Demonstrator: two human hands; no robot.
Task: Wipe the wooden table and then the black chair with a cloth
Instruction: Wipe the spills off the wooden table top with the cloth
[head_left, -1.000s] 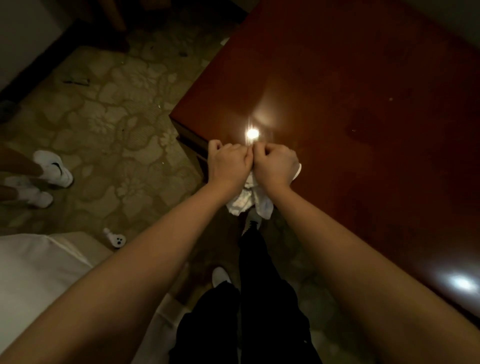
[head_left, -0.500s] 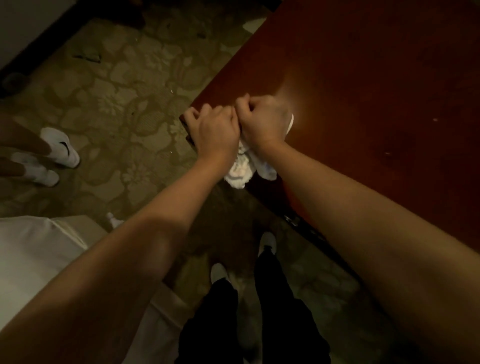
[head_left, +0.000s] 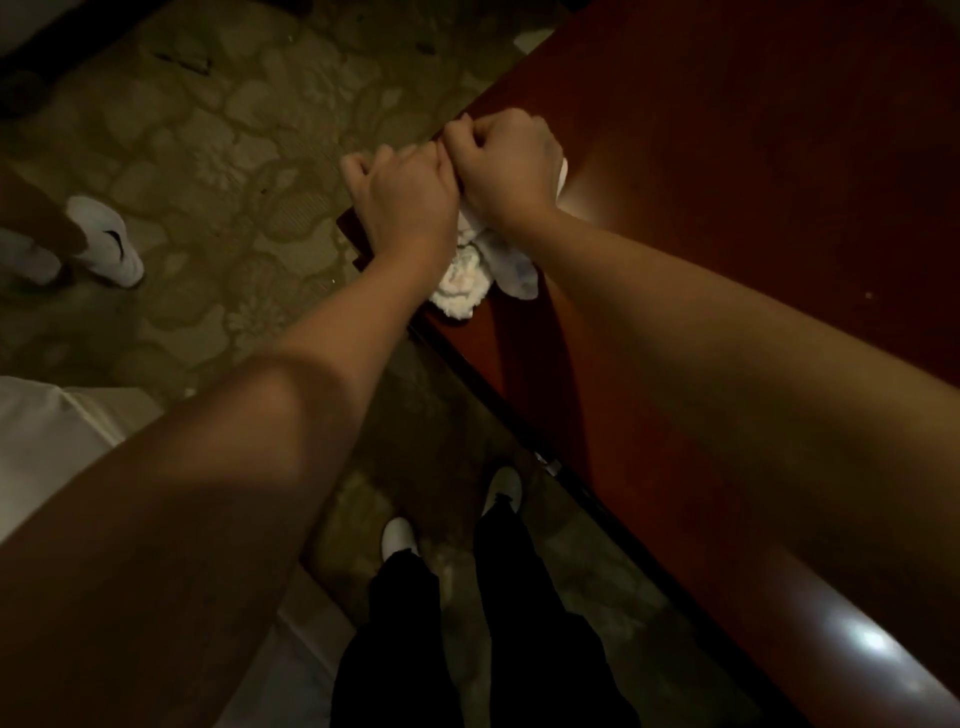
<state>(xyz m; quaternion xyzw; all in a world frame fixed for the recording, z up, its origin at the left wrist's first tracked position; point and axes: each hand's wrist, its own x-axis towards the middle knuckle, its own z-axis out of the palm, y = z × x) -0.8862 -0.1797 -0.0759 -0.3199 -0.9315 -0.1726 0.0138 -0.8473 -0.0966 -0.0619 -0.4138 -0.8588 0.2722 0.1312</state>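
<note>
A white cloth (head_left: 467, 280) lies bunched on the near left corner of the glossy reddish-brown wooden table (head_left: 753, 182). Both fists press on it side by side. My left hand (head_left: 405, 202) grips the cloth right at the table's corner, partly over the edge. My right hand (head_left: 506, 166) is closed on the cloth's upper part, just inside the left edge. Loose ends of the cloth trail out below my wrists. No black chair is in view.
Patterned carpet (head_left: 234, 156) covers the floor to the left. Another person's feet in white shoes (head_left: 104, 241) stand at the left edge. A white bed corner (head_left: 47, 447) sits at lower left. My own legs in black trousers (head_left: 467, 623) stand beside the table edge.
Both hands have slid the cloth from the table's front edge to its left corner and along the left edge. The view has shifted, and the lamp's reflection by my hands is gone.
</note>
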